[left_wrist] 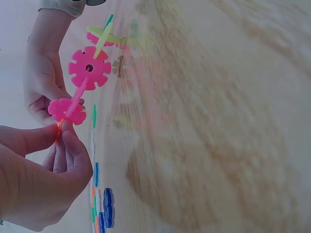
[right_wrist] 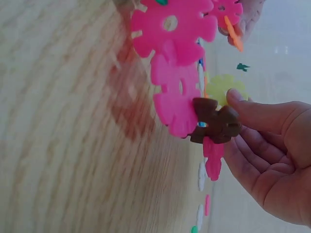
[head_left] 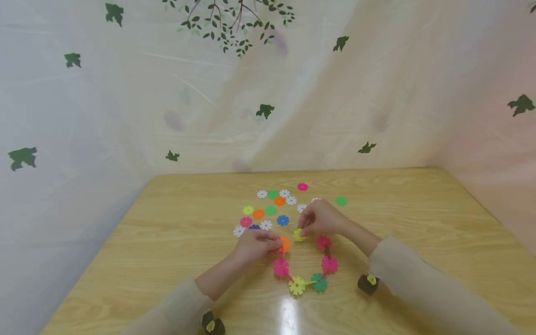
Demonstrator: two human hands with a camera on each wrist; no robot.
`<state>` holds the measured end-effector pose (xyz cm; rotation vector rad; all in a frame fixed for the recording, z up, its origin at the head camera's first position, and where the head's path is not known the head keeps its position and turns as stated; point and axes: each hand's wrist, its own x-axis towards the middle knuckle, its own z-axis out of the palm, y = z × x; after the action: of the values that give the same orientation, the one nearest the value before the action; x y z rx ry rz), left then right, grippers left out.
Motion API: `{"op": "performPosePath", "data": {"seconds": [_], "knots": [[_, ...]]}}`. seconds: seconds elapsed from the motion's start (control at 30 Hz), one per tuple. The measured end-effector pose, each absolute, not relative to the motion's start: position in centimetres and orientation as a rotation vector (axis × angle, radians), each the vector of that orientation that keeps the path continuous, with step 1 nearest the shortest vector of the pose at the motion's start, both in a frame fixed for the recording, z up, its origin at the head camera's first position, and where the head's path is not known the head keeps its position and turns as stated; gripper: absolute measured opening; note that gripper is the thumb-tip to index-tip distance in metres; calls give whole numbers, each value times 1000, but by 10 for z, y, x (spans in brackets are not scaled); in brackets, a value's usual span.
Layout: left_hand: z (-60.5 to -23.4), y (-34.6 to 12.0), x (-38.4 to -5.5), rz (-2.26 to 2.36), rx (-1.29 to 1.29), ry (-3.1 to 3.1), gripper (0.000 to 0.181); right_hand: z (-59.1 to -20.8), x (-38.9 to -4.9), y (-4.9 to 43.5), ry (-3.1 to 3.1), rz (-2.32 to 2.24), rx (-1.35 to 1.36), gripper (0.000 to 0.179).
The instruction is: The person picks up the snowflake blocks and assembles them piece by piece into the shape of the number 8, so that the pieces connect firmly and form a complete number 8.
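Note:
A curved chain of slotted plastic flower discs lies open toward the far side of the table. Its pieces include a pink disc (head_left: 281, 267), a yellow disc (head_left: 297, 285), a green disc (head_left: 318, 282) and a brown disc (right_wrist: 214, 124). My left hand (head_left: 253, 246) pinches an orange disc (head_left: 285, 244) at the chain's left end, where it joins the pink pieces. Between thumb and fingers, my right hand (head_left: 324, 218) holds a loose yellow flower disc (right_wrist: 221, 87), a little apart from the orange one. The chain's right end, with another pink disc (head_left: 324, 242), sits just below the right hand.
Several loose discs are scattered beyond the hands, among them a blue disc (head_left: 283, 220), a white disc (head_left: 262, 194) and a green disc (head_left: 341, 201). The wooden table (head_left: 167, 223) meets a hanging cloth (head_left: 209, 125) at its back edge.

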<state>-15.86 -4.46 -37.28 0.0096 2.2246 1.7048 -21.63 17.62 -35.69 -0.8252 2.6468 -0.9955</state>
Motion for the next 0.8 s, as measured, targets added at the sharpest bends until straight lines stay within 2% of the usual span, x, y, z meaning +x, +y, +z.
{"op": "performPosePath", "data": {"seconds": [0.8], "knots": [[-377,-43,-160,1659,3,2284,20,-354,-183,160,2675,-1265,-809,9]]}}
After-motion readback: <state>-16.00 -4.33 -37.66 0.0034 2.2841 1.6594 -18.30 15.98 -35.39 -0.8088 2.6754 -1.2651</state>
